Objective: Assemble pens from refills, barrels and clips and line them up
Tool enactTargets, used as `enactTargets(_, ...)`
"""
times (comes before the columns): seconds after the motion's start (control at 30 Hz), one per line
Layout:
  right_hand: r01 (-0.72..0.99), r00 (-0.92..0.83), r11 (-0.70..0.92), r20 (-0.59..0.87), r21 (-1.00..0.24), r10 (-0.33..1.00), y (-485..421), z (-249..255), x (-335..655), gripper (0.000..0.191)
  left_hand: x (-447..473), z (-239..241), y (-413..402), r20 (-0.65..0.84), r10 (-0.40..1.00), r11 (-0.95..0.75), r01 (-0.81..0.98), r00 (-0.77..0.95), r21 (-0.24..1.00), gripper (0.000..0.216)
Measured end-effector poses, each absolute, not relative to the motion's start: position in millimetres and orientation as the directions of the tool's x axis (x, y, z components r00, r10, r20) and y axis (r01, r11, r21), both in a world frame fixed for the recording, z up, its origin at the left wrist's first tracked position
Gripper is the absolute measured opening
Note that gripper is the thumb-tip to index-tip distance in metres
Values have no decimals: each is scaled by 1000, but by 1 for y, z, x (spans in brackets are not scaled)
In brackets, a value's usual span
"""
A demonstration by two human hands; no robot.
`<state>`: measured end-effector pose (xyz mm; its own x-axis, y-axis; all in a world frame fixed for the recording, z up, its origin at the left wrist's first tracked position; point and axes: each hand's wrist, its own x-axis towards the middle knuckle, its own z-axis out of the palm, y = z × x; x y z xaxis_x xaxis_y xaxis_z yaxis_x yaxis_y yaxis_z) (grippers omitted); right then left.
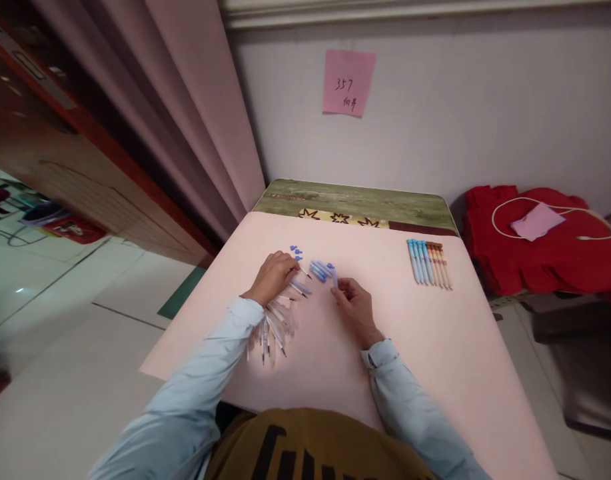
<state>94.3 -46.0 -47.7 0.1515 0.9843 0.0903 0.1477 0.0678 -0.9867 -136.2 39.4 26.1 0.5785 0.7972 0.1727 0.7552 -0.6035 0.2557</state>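
My left hand [275,275] rests on the pink table sheet [435,347] with its fingers curled over thin pen parts, a refill tip poking out to its right. My right hand [354,308] pinches a pale blue pen barrel [334,275] that points away from me. Between the hands lies a small pile of blue pen barrels [319,269]. A few tiny blue caps [296,251] sit just beyond my left hand. Under my left wrist lies a loose heap of clear barrels and refills [272,327].
A neat row of assembled blue and orange pens [429,263] lies at the far right of the sheet. Beyond the sheet shows a green patterned tabletop [360,199]. A pink note [348,82] hangs on the wall. Red cloth with a white cable [540,243] sits to the right.
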Motion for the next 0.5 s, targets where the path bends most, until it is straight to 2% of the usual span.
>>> enactTargets(0.23, 138, 166, 76, 99, -988, 981, -46, -48, 93, 30, -119, 5, 62, 84, 719, -694, 719, 690, 42, 17)
enactTargets(0.5, 165, 152, 117, 142, -979, 978, -46, -45, 93, 28, -117, 7, 55, 114, 656, -751, 660, 746, 0, 19)
